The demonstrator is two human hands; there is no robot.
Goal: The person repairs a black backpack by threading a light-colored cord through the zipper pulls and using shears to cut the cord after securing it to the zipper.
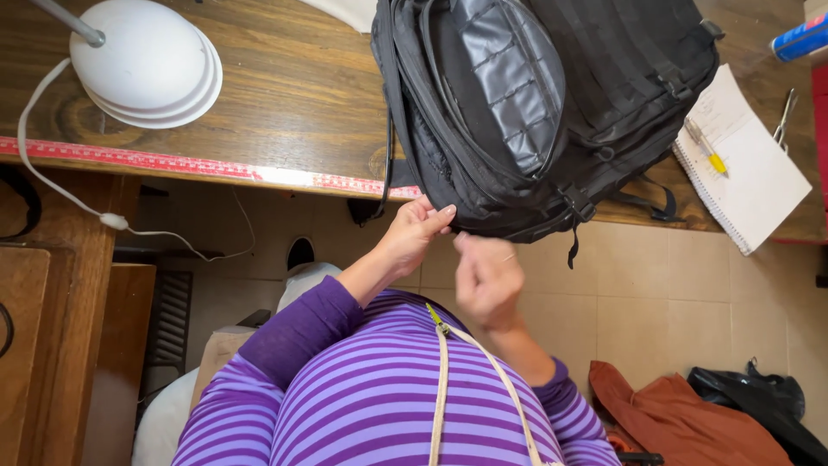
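A large black backpack point(552, 103) lies on a dark wooden table point(293, 95), its lower end hanging over the front edge. My left hand point(412, 235) touches the bag's bottom edge with thumb and fingers pinched against it. My right hand point(487, 278) is just below the bag with its fingers curled; it is blurred and I cannot tell whether it holds anything. I wear a purple striped top. A cream strap with a small yellow-green clip point(438, 326) runs down my chest.
A white lamp base point(147, 65) with a white cord stands at the table's left. A spiral notebook point(746, 168) with a yellow pen point(707, 148) lies right of the bag. A red measuring strip point(172, 162) lines the table edge. Brown and black cloth point(690, 414) lie on the tiled floor.
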